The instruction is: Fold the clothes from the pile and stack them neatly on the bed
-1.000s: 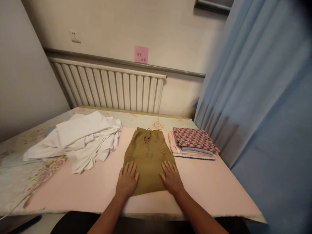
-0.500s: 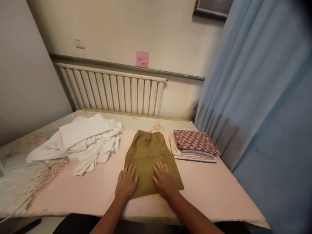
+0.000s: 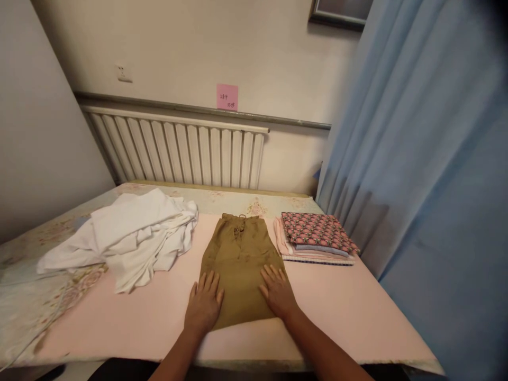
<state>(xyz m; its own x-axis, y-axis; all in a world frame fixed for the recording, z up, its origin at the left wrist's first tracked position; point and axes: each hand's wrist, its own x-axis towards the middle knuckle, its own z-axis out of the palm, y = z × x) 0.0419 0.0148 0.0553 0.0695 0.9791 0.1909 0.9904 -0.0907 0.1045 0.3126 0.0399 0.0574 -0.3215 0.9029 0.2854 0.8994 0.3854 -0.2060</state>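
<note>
An olive-brown drawstring garment lies flat on a pink cloth, its waistband and tied cord at the far end. I cannot tell whether it is a skirt or folded shorts. My left hand rests palm down on its near left edge, fingers spread. On the near right side, my right hand lies flat with fingers apart. Neither hand grasps the fabric.
Crumpled white clothes lie to the left. A stack of folded fabrics, topped by a red patterned cloth, sits to the right beside a blue curtain. Behind the table stands a white radiator.
My right hand has slid a little to the right, toward the garment's edge. My left hand stays almost in place, and the camera view has shifted slightly.
</note>
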